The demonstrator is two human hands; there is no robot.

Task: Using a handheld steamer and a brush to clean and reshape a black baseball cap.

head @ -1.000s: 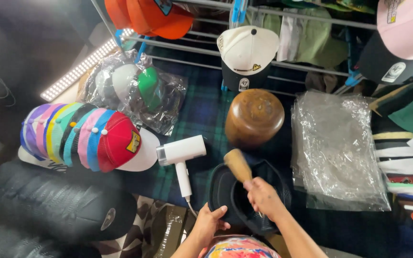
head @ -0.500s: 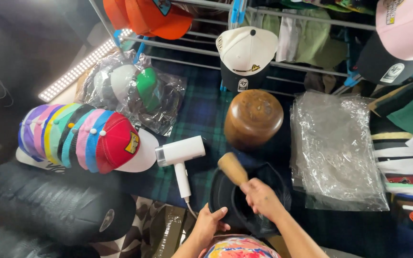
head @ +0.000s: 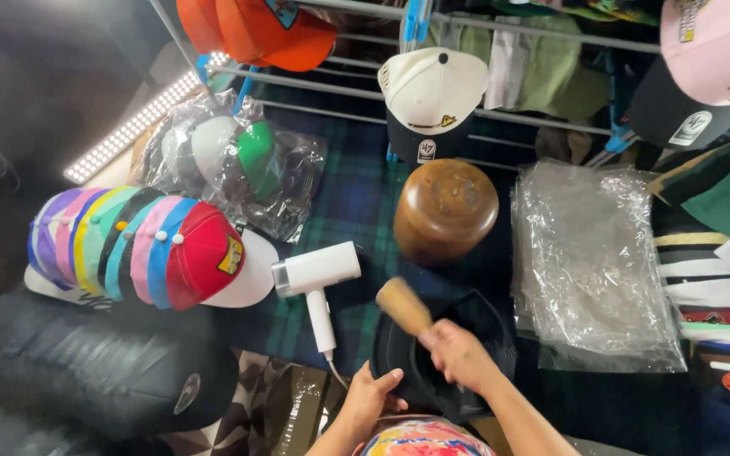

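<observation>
Beside white hair dryer (head: 314, 279), wooden hat block (head: 445, 211), plastic bags (head: 589, 262).

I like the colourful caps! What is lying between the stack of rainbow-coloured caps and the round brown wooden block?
In the head view, a white handheld dryer lies on the dark plaid cloth between the stack of colourful caps and the round brown wooden block.

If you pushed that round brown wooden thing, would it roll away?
Probably not far. The wooden block looks domed but sits on a soft plaid cloth, so it would likely rock or slide. It looks solid, so probably heavy for its size.
</observation>
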